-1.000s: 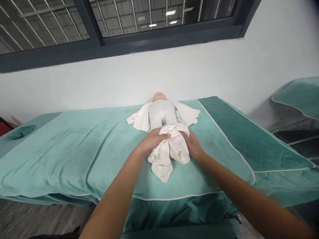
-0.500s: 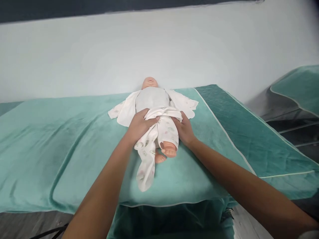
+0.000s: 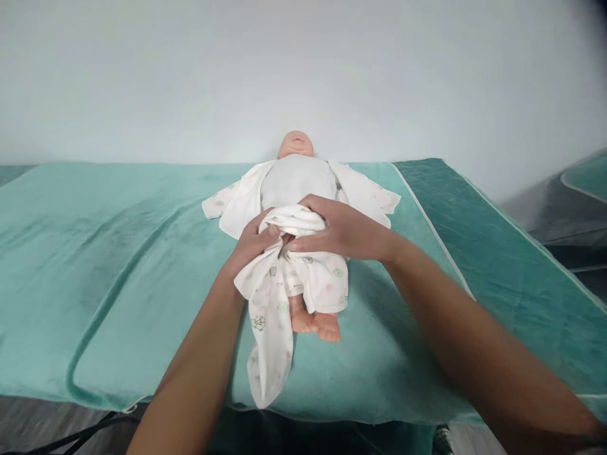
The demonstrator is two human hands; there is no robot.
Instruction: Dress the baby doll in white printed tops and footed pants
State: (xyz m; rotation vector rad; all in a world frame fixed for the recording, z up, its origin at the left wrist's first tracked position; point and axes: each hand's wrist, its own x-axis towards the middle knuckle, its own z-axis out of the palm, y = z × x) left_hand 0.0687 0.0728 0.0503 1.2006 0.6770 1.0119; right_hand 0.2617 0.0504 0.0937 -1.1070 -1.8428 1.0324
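Observation:
A baby doll point(image 3: 300, 180) lies on its back with its head at the wall and its bare feet point(image 3: 318, 322) towards me. Printed white baby pants point(image 3: 324, 284) are bunched around its legs. One pant leg point(image 3: 270, 360) hangs loose towards the front edge. My left hand point(image 3: 253, 246) grips the bunched waistband on its left side, thumb on top. My right hand point(image 3: 339, 230) pinches the same waistband from the right, fingers over it and thumb below. Beneath the doll, a white baby shirt point(image 3: 241, 199) lies spread open, sleeves out to both sides.
A light green cloth point(image 3: 142, 284) covers the table, with a raised fold to the left. Darker green quilted fabric point(image 3: 484, 253) lies at the right. A white wall point(image 3: 303, 76) stands behind. Dark cables point(image 3: 85, 433) show at the lower left.
My right hand has moved left from the doll's right-hand side onto the waistband near my left hand. Both feet now show below the pants. The view has moved closer.

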